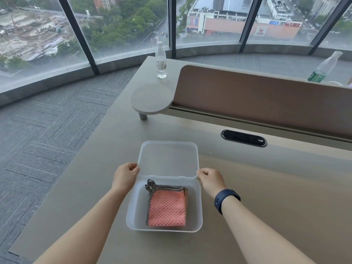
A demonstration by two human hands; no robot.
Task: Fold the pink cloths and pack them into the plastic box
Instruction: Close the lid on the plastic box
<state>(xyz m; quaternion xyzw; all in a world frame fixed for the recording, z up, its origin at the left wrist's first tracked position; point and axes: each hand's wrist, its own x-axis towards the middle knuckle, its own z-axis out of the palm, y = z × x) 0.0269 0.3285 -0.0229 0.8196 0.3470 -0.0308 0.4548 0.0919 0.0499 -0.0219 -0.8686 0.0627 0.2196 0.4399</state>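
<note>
The plastic box [133,212] sat on the near part of the table [266,197], and the pink cloths [167,208] lay folded in a neat stack inside it, a little right of the middle, with a black-and-white patterned edging showing along their left and far sides. The lid [168,159] stood raised at the far side of the box, tilted back. The left hand [125,175] gripped the lid's left edge with fingers curled closed on it, and the right hand [210,181] gripped the lid's right corner in the same way. A dark wristband [225,200] circled the right wrist. Farther off, a small round shelf [151,99] stood on the table beside a brown divider panel [266,103], with a clear water bottle [161,60] upright beyond it. A second bottle [324,67] showed at the far right behind the panel.
</note>
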